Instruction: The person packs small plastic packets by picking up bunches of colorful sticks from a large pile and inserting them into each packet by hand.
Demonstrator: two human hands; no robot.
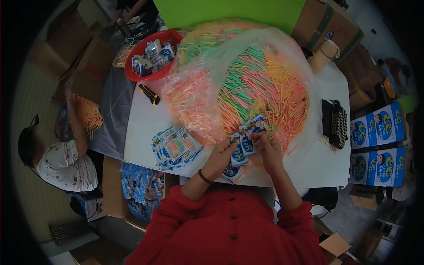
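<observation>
Blue-and-white printed packets (pixel 239 154) are gripped in my left hand (pixel 218 160), whose fingers are closed on their left edge. My right hand (pixel 270 152) pinches the right side of another such packet (pixel 254 125), which overlaps the first ones. Just beyond both hands lies a large heap of thin pink, green, orange and yellow sticks (pixel 251 79) in a clear plastic bag (pixel 198 73). Left of my left hand, a loose pile of flat packets (pixel 173 148) rests on the white table (pixel 143 128). One more packet (pixel 231 171) lies below my left fingers, near the table edge.
A red basin (pixel 150 76) with packets stands at the back left, beside a yellow-black utility knife (pixel 150 94). On the right are a checked pouch (pixel 338 126), a beige bottle (pixel 325 55) and blue-white boxes (pixel 375 126). Another person (pixel 66 163) holds sticks at the left.
</observation>
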